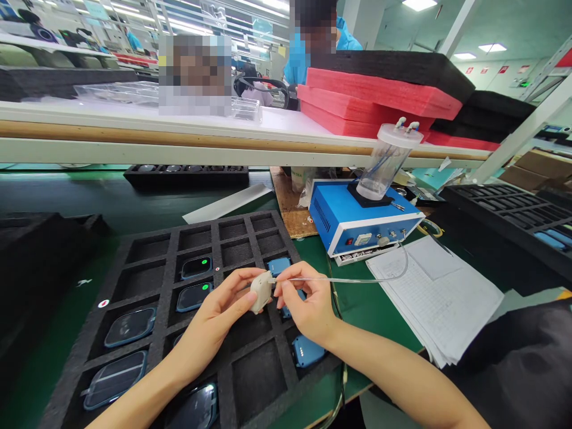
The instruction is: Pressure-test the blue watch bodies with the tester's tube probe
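My left hand (224, 304) grips a small cream-white plastic casing (261, 292) between thumb and fingers, above a black foam tray (201, 330). Pinched in my right hand (308, 298) is the end of a thin clear tube (357, 280), its tip touching or very close to the casing's upper edge. That tube curves back to the front of a blue box-shaped machine (364, 217). Dark-framed watch-like units (129, 327) lie in the tray's left compartments. Blue casings (308, 351) sit along its right side, partly hidden by my right hand.
A clear cylinder (384, 164) stands on the machine. Printed sheets (429, 286) lie to the right on the green bench. Red foam blocks (357, 101) are stacked on the shelf above, where a person in blue (348, 36) is behind. Another compartment tray (513, 208) is at far right.
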The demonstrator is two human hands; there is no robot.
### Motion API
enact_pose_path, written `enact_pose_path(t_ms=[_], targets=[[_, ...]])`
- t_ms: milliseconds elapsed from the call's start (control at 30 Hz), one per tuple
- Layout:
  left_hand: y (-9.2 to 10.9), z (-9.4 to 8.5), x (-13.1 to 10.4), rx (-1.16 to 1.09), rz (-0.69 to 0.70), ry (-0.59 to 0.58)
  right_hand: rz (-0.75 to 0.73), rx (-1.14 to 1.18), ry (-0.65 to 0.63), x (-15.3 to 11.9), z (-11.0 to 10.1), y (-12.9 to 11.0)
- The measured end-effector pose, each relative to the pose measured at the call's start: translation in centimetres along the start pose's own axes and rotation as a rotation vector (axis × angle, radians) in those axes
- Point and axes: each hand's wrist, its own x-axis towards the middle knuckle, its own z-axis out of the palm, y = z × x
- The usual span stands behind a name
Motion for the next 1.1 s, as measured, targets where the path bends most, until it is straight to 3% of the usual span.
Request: enact_pose_path(t_ms=[167, 1100], targets=[[0.12, 0.13, 0.01, -0.002, -0.002, 0.032, 0.006, -0.009, -0.006, 0.03, -0.04, -0.03], [-0.26, -0.15, 0.12, -0.010, 0.028, -0.045, -0.009, 0.013, -0.004, -0.02, 0.00, 0.18]])
